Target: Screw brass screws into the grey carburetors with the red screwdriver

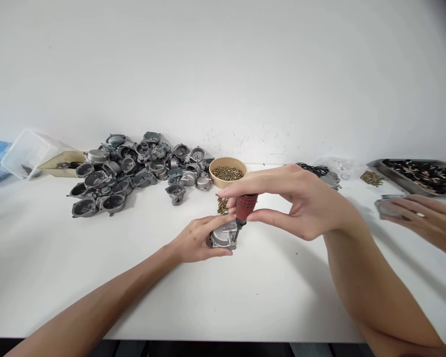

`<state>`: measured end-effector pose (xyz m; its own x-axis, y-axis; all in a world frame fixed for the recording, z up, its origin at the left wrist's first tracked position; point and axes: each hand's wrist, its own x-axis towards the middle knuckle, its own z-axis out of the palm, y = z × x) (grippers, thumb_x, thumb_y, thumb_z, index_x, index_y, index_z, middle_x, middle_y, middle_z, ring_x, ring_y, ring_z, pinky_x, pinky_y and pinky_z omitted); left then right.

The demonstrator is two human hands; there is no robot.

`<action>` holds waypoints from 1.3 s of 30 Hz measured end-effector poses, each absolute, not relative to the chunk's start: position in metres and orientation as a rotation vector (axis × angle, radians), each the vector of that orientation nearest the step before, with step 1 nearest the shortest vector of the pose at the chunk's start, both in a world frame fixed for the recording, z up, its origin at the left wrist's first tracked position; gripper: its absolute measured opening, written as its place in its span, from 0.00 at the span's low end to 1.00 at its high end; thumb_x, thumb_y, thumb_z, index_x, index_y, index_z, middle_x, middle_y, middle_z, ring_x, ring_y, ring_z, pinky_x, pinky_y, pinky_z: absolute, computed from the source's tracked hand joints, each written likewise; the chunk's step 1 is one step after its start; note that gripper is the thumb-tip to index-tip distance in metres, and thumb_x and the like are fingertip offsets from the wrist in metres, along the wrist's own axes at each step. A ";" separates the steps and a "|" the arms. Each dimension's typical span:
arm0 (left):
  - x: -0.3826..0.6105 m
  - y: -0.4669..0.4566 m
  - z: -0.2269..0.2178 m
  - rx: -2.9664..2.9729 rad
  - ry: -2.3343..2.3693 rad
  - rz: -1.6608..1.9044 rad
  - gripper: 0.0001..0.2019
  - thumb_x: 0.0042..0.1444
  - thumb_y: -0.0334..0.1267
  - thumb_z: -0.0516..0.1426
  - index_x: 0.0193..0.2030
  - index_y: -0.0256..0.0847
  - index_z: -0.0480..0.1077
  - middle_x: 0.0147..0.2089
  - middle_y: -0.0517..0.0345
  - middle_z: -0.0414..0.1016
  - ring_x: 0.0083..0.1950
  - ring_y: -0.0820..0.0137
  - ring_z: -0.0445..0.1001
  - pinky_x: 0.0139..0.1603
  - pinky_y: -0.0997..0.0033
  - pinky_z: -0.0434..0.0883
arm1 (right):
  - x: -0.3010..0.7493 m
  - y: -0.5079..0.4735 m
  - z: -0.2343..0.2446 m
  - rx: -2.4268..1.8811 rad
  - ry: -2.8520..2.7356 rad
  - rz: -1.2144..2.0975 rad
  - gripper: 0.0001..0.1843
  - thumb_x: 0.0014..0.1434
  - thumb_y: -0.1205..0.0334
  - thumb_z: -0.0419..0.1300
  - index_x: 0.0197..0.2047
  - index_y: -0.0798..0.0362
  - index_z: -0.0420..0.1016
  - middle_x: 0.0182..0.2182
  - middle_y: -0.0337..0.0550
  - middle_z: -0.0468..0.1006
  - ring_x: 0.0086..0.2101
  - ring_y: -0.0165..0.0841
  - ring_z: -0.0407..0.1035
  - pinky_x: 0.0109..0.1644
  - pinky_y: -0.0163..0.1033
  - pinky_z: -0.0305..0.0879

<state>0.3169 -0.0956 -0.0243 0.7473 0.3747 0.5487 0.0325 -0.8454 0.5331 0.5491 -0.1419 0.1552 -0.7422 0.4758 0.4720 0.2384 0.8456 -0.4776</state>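
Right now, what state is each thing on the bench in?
Left hand: fingers gripping the metal housing.
Metal housing: held down on the table.
Right hand: fingers pinching the screwdriver.
Screwdriver: upright, tip on the housing.
Bowl: full of screws.
Pile of housings: loose, heaped.
Clear container: tipped over.

Housing pile (134, 168) back-left on table (245, 297); screw bowl (228, 172) right of it; tray (419, 176) far right; held housing (223, 234) in front of bowl.

You're in small assembly workshop: white desk (96, 277), heap of metal housings (134, 168), bowl of screws (227, 173), parts tray (416, 174).
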 end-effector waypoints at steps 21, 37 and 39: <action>0.316 -0.097 -0.024 2.442 0.399 0.823 0.37 0.62 0.52 0.63 0.73 0.47 0.55 0.59 0.47 0.77 0.53 0.58 0.80 0.55 0.59 0.77 | 0.551 -0.142 0.151 -0.599 -2.404 0.413 0.27 0.70 0.64 0.57 0.70 0.48 0.63 0.40 0.42 0.82 0.37 0.29 0.76 0.42 0.37 0.77; 0.316 -0.098 -0.023 2.445 0.427 0.798 0.36 0.61 0.53 0.63 0.72 0.47 0.57 0.56 0.49 0.78 0.51 0.59 0.81 0.54 0.60 0.77 | 0.554 -0.137 0.150 -0.522 -2.380 0.455 0.23 0.67 0.65 0.62 0.65 0.47 0.72 0.37 0.41 0.84 0.37 0.29 0.77 0.42 0.35 0.77; 0.316 -0.099 -0.023 2.440 0.423 0.811 0.36 0.61 0.53 0.64 0.72 0.47 0.57 0.56 0.49 0.78 0.51 0.59 0.81 0.54 0.61 0.77 | 0.554 -0.137 0.151 -0.520 -2.365 0.470 0.24 0.67 0.63 0.64 0.65 0.47 0.72 0.39 0.41 0.84 0.38 0.29 0.77 0.43 0.36 0.77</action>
